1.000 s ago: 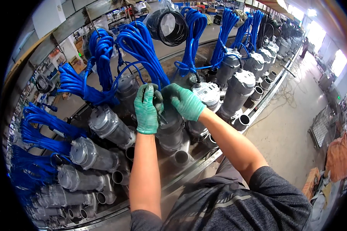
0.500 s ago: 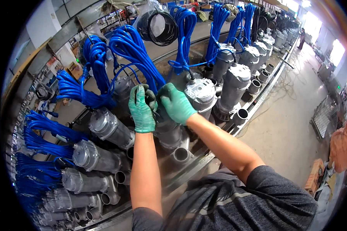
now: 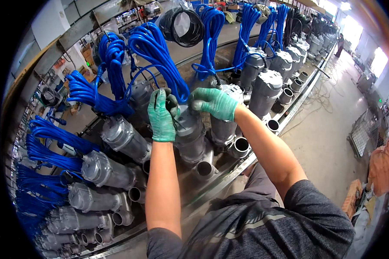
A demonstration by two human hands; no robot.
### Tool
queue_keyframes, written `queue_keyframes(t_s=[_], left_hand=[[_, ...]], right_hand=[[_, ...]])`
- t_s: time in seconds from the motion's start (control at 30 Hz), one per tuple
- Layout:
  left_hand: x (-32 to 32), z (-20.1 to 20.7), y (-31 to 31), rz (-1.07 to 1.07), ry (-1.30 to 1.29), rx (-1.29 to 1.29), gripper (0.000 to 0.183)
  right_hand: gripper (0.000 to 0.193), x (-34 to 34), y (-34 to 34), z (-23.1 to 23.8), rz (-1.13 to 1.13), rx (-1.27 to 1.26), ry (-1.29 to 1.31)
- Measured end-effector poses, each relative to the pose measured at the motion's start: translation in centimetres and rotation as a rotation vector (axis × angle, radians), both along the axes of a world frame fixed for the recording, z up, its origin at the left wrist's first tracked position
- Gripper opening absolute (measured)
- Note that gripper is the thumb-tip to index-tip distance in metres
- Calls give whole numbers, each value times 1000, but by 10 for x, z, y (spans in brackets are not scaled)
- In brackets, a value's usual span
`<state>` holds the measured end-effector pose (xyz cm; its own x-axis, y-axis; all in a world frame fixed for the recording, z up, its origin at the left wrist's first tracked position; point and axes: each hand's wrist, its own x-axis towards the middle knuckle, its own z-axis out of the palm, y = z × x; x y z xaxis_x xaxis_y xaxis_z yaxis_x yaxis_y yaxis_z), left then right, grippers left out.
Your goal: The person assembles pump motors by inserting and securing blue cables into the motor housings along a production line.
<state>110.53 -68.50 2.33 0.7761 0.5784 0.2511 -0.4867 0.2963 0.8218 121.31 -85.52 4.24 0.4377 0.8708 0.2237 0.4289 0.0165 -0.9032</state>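
Observation:
Both my hands wear green gloves and are held over the top of a grey submersible pump in the middle of the row. My left hand is at the pump's left upper side, its fingers curled together; a thin dark piece shows below the fingertips, too small to name. My right hand is to the right of the pump's top with bent, closed fingers; what they hold, if anything, is hidden. Between and above the hands hangs a coil of blue cable, its lower end near my fingers.
More grey pumps stand on both sides, such as one on the left and one on the right. Blue cable coils and a black coil hang behind. A metal rail runs in front; a wire cage stands at right.
My right hand has moved right, away from the blue coil and my left hand, and turned sideways. The left hand has shifted only slightly. More of the middle pump's top now shows.

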Motion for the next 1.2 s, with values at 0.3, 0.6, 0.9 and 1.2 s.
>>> queue_keyframes(t_s=[0.3,0.6,0.9,1.2], left_hand=[[3,-3,2,33,24,1,20],[-14,-7,4,75,-46,-169,34],[-42,-29,-41,28,-75,-189,54],[-49,-31,-80,326,56,268,22]], right_hand=[[32,-40,27,-16,-515,65,-97],[24,-84,-1,-6,-500,131,-656],[27,-131,-22,-11,-284,-20,-327],[30,-132,-50,-16,-251,46,188]])
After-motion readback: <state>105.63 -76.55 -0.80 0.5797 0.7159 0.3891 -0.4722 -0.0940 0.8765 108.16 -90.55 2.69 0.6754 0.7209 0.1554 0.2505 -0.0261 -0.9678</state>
